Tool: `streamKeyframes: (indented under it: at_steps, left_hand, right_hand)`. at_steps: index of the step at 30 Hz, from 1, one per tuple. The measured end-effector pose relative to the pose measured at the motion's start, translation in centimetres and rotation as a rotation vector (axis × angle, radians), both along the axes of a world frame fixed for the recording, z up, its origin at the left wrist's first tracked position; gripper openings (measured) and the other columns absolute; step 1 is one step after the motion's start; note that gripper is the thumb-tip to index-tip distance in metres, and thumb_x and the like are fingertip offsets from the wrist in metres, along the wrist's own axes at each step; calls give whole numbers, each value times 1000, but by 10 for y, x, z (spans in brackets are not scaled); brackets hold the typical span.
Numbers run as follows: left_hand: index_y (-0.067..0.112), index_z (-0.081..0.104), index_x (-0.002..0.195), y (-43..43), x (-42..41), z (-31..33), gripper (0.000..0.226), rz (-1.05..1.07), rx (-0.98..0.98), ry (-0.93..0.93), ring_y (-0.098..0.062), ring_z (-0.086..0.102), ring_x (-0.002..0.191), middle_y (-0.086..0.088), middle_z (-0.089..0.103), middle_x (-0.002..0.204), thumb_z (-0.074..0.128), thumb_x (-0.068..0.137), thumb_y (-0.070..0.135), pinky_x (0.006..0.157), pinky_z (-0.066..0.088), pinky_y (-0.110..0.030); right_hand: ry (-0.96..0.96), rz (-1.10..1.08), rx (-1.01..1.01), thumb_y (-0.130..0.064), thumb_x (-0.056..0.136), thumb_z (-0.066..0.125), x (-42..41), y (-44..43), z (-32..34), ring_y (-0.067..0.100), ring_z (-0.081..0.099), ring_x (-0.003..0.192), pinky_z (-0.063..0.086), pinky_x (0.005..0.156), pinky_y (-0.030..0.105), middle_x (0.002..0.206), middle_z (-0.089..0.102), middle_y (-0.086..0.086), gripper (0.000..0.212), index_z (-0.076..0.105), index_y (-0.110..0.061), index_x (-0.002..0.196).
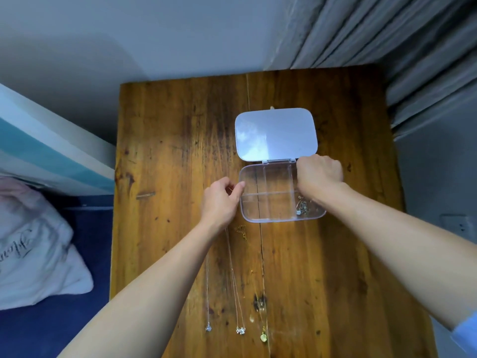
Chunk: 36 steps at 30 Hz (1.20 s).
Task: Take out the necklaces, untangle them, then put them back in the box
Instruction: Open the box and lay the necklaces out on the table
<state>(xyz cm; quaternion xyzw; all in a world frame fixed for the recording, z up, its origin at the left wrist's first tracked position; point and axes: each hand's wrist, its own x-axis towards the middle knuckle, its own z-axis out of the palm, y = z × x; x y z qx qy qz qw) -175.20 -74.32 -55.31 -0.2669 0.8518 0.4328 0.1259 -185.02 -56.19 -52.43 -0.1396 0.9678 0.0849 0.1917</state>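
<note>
A clear plastic box (268,218) with divided compartments sits mid-table, its white lid (275,134) folded open behind it. A tangled necklace (302,208) lies in the near-right compartment. My right hand (318,174) is curled into a fist over the far-right compartment; what is inside the fist is hidden. My left hand (222,200) pinches thumb and finger together at the box's left edge, and thin chains run out from under its wrist. Three necklaces lie stretched toward me: a silver pendant (208,327), a flower pendant (240,330) and a gold disc pendant (263,337).
The wooden table (160,228) has a crack along its middle. A short gold chain piece (241,231) lies just in front of the box. A bed with a white pillow (33,259) stands on the left, grey curtains (402,42) at the back right.
</note>
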Motion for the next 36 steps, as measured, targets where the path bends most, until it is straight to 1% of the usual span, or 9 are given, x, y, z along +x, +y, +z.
streamKeyframes:
  at_steps: [3, 7, 10, 12, 16, 18, 22, 30, 36]
  left_hand:
    - [11, 63, 82, 1, 1, 1, 37, 15, 19, 8, -30, 64, 76, -8, 68, 77, 55, 93, 45, 72, 57, -52]
    - [11, 64, 82, 1, 1, 3, 36, 20, 31, 5, -29, 64, 76, -8, 68, 77, 55, 93, 44, 72, 56, -52]
    - [13, 65, 84, 1, 1, 4, 34, 16, 34, -2, -26, 65, 77, -5, 68, 78, 55, 93, 44, 72, 57, -50]
    - [13, 65, 84, 1, 1, 5, 34, 10, 38, -5, -25, 65, 77, -5, 68, 78, 55, 93, 44, 72, 58, -50]
    - [11, 65, 83, -1, 0, 5, 35, -4, 37, -6, -28, 65, 76, -8, 68, 77, 56, 93, 44, 70, 57, -53]
    - [12, 65, 82, -2, -1, 6, 34, -8, 34, 6, -28, 65, 75, -7, 67, 76, 58, 92, 43, 70, 57, -52]
    - [12, 64, 79, -4, -2, 11, 34, 4, 20, 43, -28, 65, 73, -6, 67, 75, 58, 92, 43, 72, 57, -50]
    - [16, 64, 78, -28, 8, 20, 28, 30, 27, 97, -28, 65, 79, -6, 68, 76, 57, 93, 38, 77, 56, -51]
    - [15, 61, 77, -69, 39, 22, 20, 43, 113, 31, -32, 68, 80, -12, 68, 76, 58, 92, 28, 78, 57, -48]
  right_hand:
    - [-30, 12, -19, -4, 89, 52, 1, -3, -1, 30, 63, 81, 47, 62, 34, 92, 67, 10, 19, 65, -13, 101]
    - [-54, -45, -130, -9, 88, 60, 3, 4, 0, 27, 62, 75, 48, 63, 34, 86, 66, 8, 12, 67, -13, 96]
    - [-85, -190, -308, -16, 88, 65, 7, 15, 4, 24, 65, 83, 57, 70, 37, 96, 70, 6, 15, 72, -16, 101]
    - [-153, -337, -520, -17, 88, 67, 5, 26, 9, 20, 65, 89, 58, 74, 38, 100, 71, 3, 12, 75, -17, 97]
    - [-402, -638, -902, -13, 86, 70, 1, 50, 26, 20, 69, 83, 47, 52, 20, 92, 73, 5, 6, 75, -16, 87]
    - [-465, -698, -971, -15, 87, 69, 3, 59, 33, 19, 71, 86, 43, 52, 23, 92, 75, 4, 6, 74, -17, 90]
    - [-473, -753, -1111, -14, 88, 66, 8, 63, 42, 19, 69, 87, 46, 59, 29, 91, 76, 5, 10, 75, -18, 88]
    - [-656, -817, -1426, -7, 88, 59, 33, 37, 68, 13, 66, 69, 47, 49, 21, 79, 72, 6, 18, 77, -12, 91]
    - [-769, -759, -1441, -7, 87, 59, 79, -14, 81, 21, 70, 72, 55, 54, 25, 77, 71, 11, 18, 77, -10, 89]
